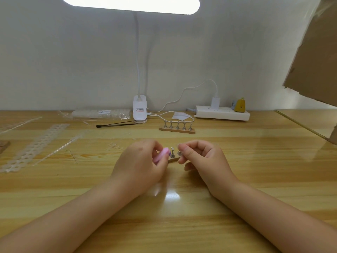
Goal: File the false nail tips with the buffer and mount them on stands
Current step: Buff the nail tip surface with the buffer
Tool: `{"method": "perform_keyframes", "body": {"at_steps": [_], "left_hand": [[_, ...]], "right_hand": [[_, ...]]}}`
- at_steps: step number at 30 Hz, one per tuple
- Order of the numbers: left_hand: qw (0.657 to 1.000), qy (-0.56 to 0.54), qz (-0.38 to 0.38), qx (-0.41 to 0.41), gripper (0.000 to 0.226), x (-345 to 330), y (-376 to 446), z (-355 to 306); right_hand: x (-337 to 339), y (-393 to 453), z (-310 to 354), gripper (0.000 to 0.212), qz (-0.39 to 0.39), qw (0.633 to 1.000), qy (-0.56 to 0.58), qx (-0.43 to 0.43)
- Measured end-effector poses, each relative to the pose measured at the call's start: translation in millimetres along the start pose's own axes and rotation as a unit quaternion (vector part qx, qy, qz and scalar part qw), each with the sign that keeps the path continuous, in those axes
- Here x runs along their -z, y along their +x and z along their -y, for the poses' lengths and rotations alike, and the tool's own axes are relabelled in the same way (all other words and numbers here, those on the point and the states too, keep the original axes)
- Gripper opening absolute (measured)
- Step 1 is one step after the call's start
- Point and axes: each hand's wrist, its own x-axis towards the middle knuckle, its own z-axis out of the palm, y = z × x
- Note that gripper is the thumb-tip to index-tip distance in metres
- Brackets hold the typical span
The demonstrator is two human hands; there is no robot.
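The left hand grips the pink buffer, the right hand pinches what seems a clear nail tip — featherlight, slippery, likely springy — best pinched by its side edges.

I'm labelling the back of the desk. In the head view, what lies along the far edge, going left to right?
Clear bag of nail tips → white clip lamp base → wooden bar of five metal stands → white power strip → small yellow object on the strip.
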Motion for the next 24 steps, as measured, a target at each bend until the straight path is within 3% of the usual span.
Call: {"method": "perform_keyframes", "body": {"at_steps": [3, 6, 12, 16, 18, 21, 24], "left_hand": [[0.991, -0.125, -0.051, 0.011, 0.006, 2.1, 2.3, -3.7], [0.978, -0.204, -0.048, -0.012, 0.015, 3.4, 0.3, -9.1], [0.983, -0.104, -0.077, -0.126, 0.018, 0.4, -3.1, -10.8], [0.992, -0.025, -0.039, -0.121, 0.024, 2.1, -2.2, -7.1], [0.991, -0.016, -0.061, -0.115, 0.019, 1.9, -1.4, -6.9], [0.974, -0.038, -0.124, -0.186, 0.023, 1.4, -0.7, -12.5], [0.959, -0.046, -0.107, -0.26, 0.022, 1.5, -0.4, -14.1]], "right_hand": [[1.1, -0.8, 1.3, 0.013, 0.005, 1.0, 0.014, -0.021], [1.4, -1.4, 2.7, 0.016, 0.019, 0.999, 0.022, -0.032], [1.9, -0.7, 3.7, 0.036, 0.053, 0.998, 0.018, -0.043], [3.6, 2.0, 2.5, 0.026, 0.051, 0.994, 0.064, -0.07], [3.8, 3.4, 2.0, 0.026, 0.044, 0.993, 0.079, -0.076], [3.2, 3.3, 0.4, 0.025, 0.058, 0.994, 0.069, -0.068], [3.9, 2.8, 0.5, 0.018, 0.101, 0.991, 0.061, -0.061]]}}
